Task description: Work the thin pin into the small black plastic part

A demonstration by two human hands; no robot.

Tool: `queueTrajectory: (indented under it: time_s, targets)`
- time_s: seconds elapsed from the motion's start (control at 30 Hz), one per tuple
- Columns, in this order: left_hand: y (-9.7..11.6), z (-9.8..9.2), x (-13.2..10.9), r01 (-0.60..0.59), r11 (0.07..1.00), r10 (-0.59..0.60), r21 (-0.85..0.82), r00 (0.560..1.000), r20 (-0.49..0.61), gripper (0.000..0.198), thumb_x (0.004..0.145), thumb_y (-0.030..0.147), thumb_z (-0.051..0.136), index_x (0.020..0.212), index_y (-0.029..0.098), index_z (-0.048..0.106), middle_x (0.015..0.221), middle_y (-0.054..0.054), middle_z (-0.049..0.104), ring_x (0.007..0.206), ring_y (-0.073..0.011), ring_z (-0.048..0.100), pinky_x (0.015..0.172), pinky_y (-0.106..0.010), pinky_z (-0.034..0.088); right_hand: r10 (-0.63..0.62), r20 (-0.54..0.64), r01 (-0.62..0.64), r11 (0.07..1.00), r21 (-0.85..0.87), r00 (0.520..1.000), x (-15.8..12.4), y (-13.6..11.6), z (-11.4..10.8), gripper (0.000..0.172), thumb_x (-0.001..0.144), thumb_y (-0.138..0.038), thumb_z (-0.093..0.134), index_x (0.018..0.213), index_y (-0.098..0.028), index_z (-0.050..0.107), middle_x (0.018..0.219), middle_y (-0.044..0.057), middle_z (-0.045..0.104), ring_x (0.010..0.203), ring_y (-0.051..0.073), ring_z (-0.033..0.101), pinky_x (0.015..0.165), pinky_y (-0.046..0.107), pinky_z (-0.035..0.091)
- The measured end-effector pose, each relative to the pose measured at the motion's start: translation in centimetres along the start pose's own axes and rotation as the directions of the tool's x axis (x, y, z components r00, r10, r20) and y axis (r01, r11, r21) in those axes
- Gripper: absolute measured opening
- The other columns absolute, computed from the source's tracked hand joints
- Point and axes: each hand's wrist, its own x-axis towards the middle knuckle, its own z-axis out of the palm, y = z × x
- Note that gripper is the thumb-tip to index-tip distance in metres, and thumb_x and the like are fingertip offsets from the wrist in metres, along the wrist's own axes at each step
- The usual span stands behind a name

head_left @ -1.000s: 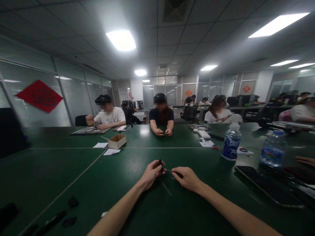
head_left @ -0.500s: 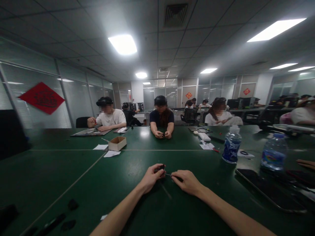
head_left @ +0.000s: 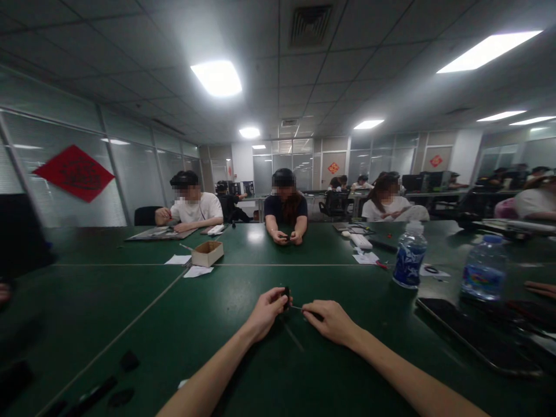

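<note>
My left hand [head_left: 266,313] is closed on a small black part [head_left: 286,294], pinched upright between thumb and fingers above the table. To its right, my right hand [head_left: 330,320] grips a thin screwdriver [head_left: 296,307]. Its bare metal shaft points left at the black part, and the dark handle is mostly hidden in my palm. Whether the tip touches the part I cannot tell. Under both hands lies the green table [head_left: 243,359].
A small open box [head_left: 207,255] and white papers stand ahead left. On the right are a blue-labelled bottle [head_left: 409,258], a second bottle [head_left: 483,269] and a phone [head_left: 475,336]. Black pieces [head_left: 120,397] lie near left. Co-workers sit across the table.
My left hand has turned the black part slightly, so that it stands more upright. My right hand has stayed almost still. Someone's fingers have appeared at the far left edge.
</note>
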Motion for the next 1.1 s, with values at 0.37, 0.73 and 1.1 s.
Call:
queueTrajectory:
  time_s: [0.37,0.73,1.1]
  targets:
    - [0.4,0.3,-0.1,-0.024,0.995,0.021,0.098,0.999,0.038,0.037,0.072,0.036,0.065,0.099,0.012,0.060,0.087,-0.009,0.065,0.077,-0.0161,0.057,0.068,-0.026,0.040,0.010,-0.040,-0.012,0.999,-0.032,0.999,-0.2,0.3,0.4,0.033,0.093,-0.035,0.036,0.100,-0.019,0.064,0.084,0.006,0.065,0.073,0.015,0.059,0.067,0.024,0.044]
    - [-0.2,0.0,0.3,0.030,0.999,-0.029,-0.042,0.999,0.027,0.038,0.070,0.035,0.070,0.096,0.011,0.057,0.085,-0.008,0.065,0.074,-0.0146,0.060,0.069,-0.026,0.043,0.012,-0.077,-0.015,0.999,-0.032,0.997,-0.2,0.5,0.8,0.032,0.093,-0.033,0.037,0.103,-0.018,0.063,0.087,0.007,0.066,0.074,0.016,0.060,0.066,0.025,0.045]
    - [-0.2,0.1,0.3,0.049,0.997,-0.048,-0.054,0.999,0.017,0.036,0.072,0.036,0.068,0.094,0.011,0.055,0.083,-0.009,0.064,0.070,-0.0137,0.060,0.062,-0.024,0.044,0.010,-0.100,-0.013,1.000,-0.025,0.995,-0.2,0.5,0.9,0.029,0.093,-0.031,0.039,0.104,-0.017,0.062,0.088,0.007,0.066,0.076,0.016,0.061,0.069,0.025,0.047]
